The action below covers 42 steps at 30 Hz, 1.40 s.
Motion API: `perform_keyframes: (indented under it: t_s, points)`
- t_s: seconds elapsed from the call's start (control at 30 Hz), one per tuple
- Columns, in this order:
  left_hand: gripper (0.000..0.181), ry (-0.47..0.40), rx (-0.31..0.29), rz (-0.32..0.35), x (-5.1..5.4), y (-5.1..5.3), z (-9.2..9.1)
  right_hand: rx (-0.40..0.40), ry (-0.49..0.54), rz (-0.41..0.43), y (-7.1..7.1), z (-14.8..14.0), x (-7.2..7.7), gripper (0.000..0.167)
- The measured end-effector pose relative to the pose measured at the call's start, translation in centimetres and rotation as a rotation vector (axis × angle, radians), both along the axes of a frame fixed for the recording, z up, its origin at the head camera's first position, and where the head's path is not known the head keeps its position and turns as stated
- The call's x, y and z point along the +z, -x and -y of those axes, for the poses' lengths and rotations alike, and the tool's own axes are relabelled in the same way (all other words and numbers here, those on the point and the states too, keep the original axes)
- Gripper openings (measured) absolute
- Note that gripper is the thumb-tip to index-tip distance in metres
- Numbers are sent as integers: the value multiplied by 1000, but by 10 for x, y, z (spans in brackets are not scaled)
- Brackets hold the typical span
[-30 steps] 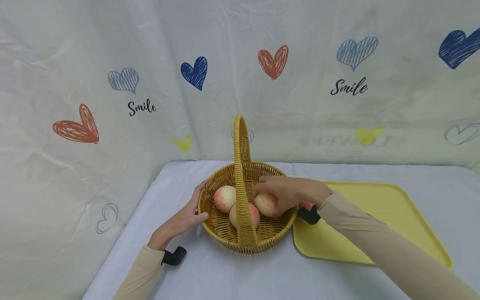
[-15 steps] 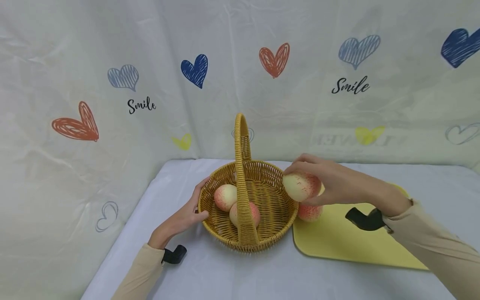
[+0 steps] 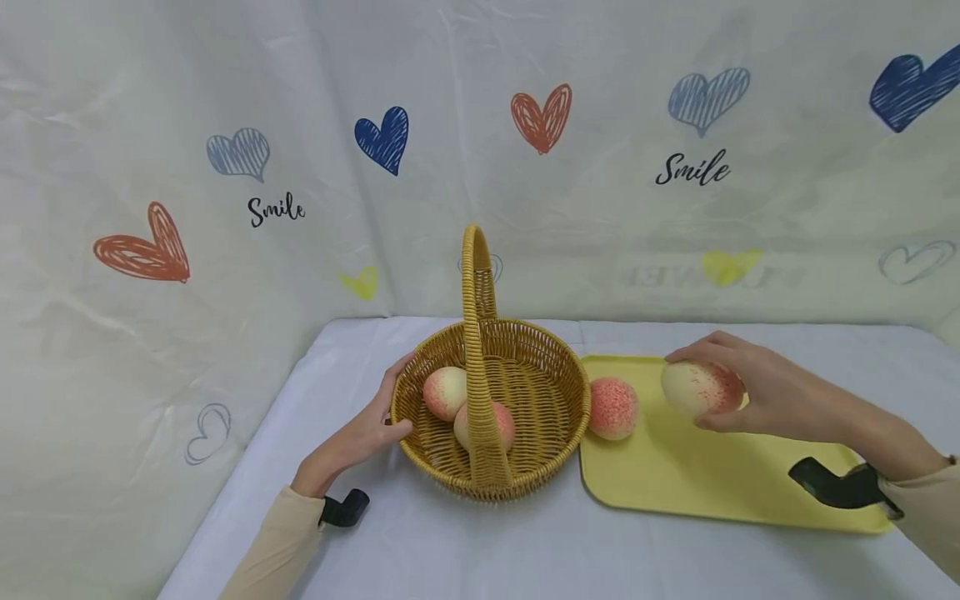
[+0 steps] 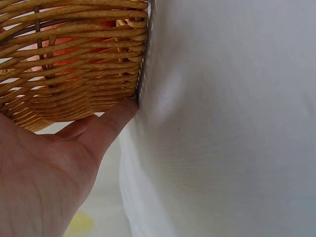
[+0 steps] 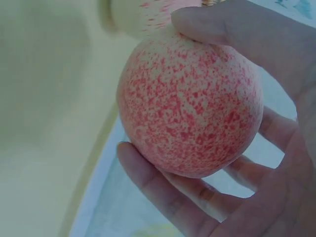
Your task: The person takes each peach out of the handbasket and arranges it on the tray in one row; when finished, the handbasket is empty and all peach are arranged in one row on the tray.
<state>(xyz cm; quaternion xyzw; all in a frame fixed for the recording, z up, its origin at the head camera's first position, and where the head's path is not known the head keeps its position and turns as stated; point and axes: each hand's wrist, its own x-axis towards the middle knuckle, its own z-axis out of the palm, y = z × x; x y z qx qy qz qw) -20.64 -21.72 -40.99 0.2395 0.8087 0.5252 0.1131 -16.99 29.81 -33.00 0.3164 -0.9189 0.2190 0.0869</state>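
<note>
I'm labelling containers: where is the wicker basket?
In the head view, the wicker basket stands left of the yellow tray, the left hand holding its left side.

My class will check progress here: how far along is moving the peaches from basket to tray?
Looks done: one peach sits on the yellow tray, near the basket.

In hand: the right hand grips a second peach over the tray; it was in the basket a second ago.

Left, presumably: two peaches in the basket, whose side the left hand touches.
</note>
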Motion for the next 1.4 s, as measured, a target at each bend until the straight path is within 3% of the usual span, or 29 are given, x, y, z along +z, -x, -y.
perform_keyframes:
  t_s: [0.23,0.6,0.8,1.13,1.4]
  points:
    - [100,-5,0,9,-1,-2,1,-53,-47,-3,4,-7,-18,67]
    - [100,-3,4,19,-2,-1,-1,-54,-107,122,6,9,-23,59]
    - [101,6,9,15,-1,-2,1,-68,-159,150,9,22,-26,59]
    - [101,17,12,11,1,-2,0,-6,-58,107,11,26,-40,58]
    - [100,16,13,14,2,-1,-1,-37,-68,135,10,28,-38,58]
